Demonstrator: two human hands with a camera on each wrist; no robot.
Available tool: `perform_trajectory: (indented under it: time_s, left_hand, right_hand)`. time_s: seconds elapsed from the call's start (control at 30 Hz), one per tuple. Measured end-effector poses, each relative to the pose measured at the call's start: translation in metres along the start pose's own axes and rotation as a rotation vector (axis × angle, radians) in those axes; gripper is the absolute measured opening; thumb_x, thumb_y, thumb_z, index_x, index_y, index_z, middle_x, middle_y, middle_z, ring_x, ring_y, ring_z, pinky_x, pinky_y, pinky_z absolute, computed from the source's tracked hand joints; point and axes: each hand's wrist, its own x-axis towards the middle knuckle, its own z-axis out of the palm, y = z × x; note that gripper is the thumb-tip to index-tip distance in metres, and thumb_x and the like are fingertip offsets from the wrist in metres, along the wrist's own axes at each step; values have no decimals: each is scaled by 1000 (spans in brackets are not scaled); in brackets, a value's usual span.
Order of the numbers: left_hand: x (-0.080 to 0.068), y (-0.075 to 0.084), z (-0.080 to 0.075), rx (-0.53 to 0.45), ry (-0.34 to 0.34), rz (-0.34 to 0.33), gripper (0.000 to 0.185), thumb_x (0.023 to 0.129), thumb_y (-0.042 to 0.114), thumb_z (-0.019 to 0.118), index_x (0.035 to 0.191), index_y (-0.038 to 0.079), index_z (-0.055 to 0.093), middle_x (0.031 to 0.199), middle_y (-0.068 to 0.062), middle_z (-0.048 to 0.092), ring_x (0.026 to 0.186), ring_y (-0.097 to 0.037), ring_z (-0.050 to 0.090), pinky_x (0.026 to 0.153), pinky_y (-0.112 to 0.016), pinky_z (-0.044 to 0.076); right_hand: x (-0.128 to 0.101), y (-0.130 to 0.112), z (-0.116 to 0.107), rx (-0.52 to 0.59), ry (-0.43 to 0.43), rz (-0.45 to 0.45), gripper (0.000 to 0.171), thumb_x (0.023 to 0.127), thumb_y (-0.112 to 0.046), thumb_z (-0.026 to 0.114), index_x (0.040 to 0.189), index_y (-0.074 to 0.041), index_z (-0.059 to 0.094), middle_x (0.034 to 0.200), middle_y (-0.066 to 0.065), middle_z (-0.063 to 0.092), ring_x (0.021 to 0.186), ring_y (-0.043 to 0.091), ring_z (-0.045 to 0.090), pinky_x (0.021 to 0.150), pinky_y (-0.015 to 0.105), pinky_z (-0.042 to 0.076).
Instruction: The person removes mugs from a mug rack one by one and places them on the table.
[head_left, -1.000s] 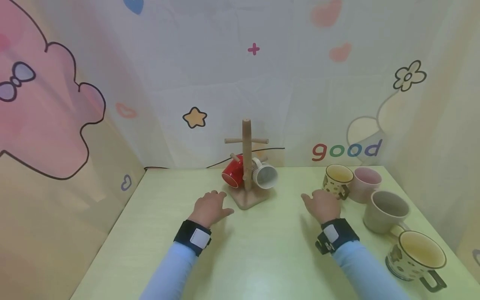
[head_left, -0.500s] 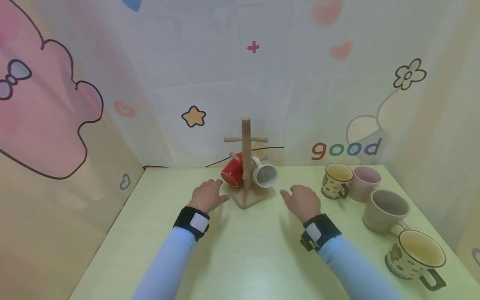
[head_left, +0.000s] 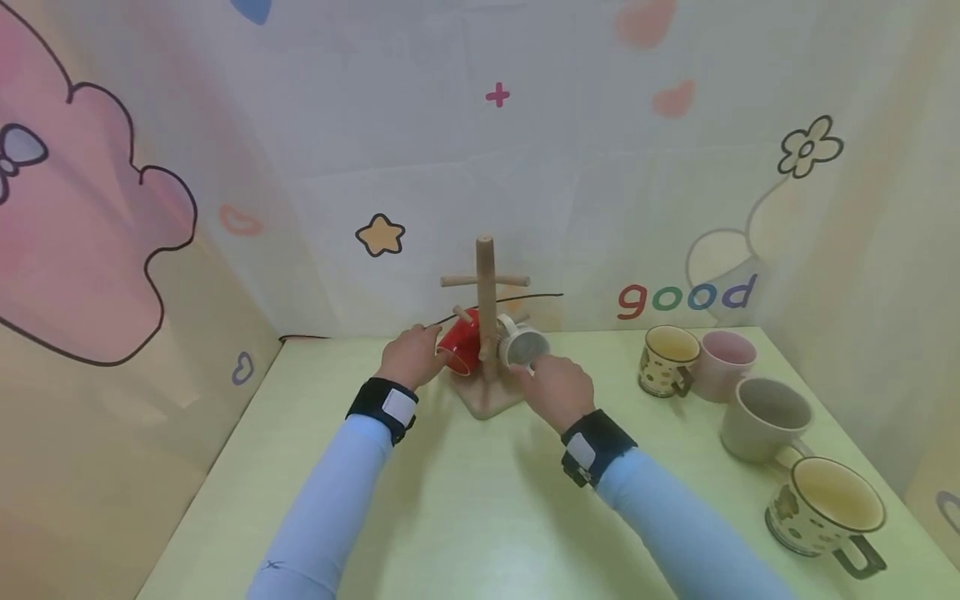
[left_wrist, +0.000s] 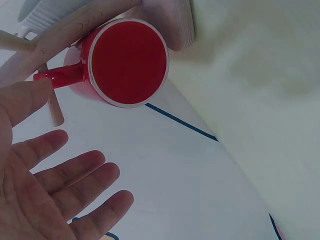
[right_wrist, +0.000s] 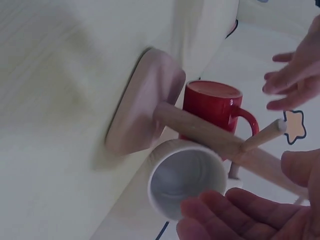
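Note:
A wooden mug rack (head_left: 486, 271) stands on the table, with a red mug (head_left: 462, 343) on its left and a white mug (head_left: 527, 345) on its right. My left hand (head_left: 408, 360) is at the red mug, fingers spread apart. In the left wrist view, the red mug's handle (left_wrist: 62, 76) hangs on a peg, and the thumb overlaps this handle. My right hand (head_left: 558, 388) is beside the white mug. Its fingers (right_wrist: 225, 212), loosely extended, lie right at that mug's rim in the right wrist view, with the thumb held apart.
Along the table's right side stand a small patterned yellow mug (head_left: 663, 367), a pink mug (head_left: 722, 371), a grey mug (head_left: 761, 425) and a larger patterned mug (head_left: 813, 517). A printed cloth (head_left: 420, 108) rises behind the table.
My right hand has moved left from near the small patterned mug to the white mug. The left hand has moved forward to the red mug. Both mugs still hang on the rack.

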Motion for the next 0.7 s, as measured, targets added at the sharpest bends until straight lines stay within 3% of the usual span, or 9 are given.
perform_trajectory:
  time_s: [0.13, 0.33, 0.7]
  left_hand:
    - [12, 1, -3, 10, 13, 13, 57, 96, 30, 67, 144, 5, 49, 124, -21, 60, 104, -35, 62, 88, -49, 55]
    - [28, 5, -5, 44, 28, 26, 55, 98, 31, 64, 144, 6, 49, 123, -21, 59, 102, -34, 63, 87, -48, 55]
    - [49, 18, -2, 114, 94, 65, 45, 100, 24, 61, 141, 9, 51, 116, -18, 62, 94, -31, 64, 85, -43, 57]
  right_hand:
    - [4, -15, 4, 7, -25, 0, 48, 100, -45, 55, 68, -10, 62, 58, 4, 53, 56, 21, 53, 46, 28, 37]
    - [11, -29, 9, -24, -11, -47, 51, 99, -49, 55, 65, -11, 61, 54, 4, 51, 50, 20, 52, 42, 28, 35]
    - [28, -47, 18, -86, -40, -50, 38, 99, -44, 59, 93, -8, 70, 59, 3, 57, 57, 20, 58, 48, 28, 45]
